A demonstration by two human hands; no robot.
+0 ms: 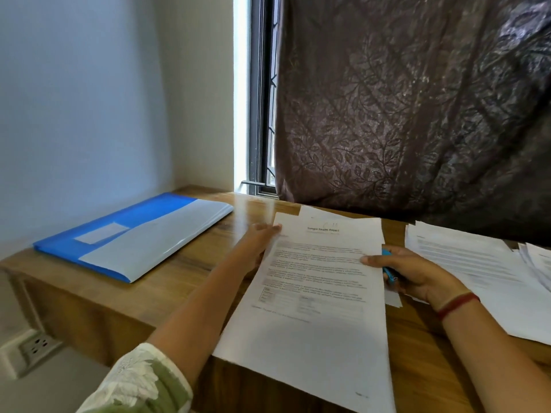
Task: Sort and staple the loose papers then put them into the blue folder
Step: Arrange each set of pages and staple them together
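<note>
Printed sheet (316, 293) headed "Sample Health Report" lies at centre, its near end hanging past the desk (119, 308) front edge. 1 more sheet (316, 214) shows behind it at 12 o'clock, only its top strip visible.

Left hand (259, 238) at 10 o'clock of the sheet: fingers stretched out, a fingertip touching the top-left corner. Blurred; cannot tell whether it pinches the corner or only touches it.

Right hand (417, 275) at 3 o'clock of the sheet: thumb (371, 259) lies on the right edge of the page, the other fingers are curled round a small blue tool (388, 274). The tool is mostly hidden by the hand, and its kind is not clear. Red thread band (457, 304) on that wrist. Green sleeve with white pattern (140, 386) on the left arm.

Blue folder (134, 236) lies flat and closed on the desk at 10 o'clock, well apart from the sheet and near the left corner. Its flap is pale and it carries a white label (101, 233).

Spread of loose papers (477, 269) on the desk at 3 o'clock, beyond the right hand. A further fan of sheets (539, 260) sits at the far right edge.

Dark leaf-patterned curtain (417, 99) hangs behind the desk from 12 to 2 o'clock. A strip of window (262, 114) is uncovered to its left. Wall socket (38, 347) sits low at 8 o'clock, below desk level.
</note>
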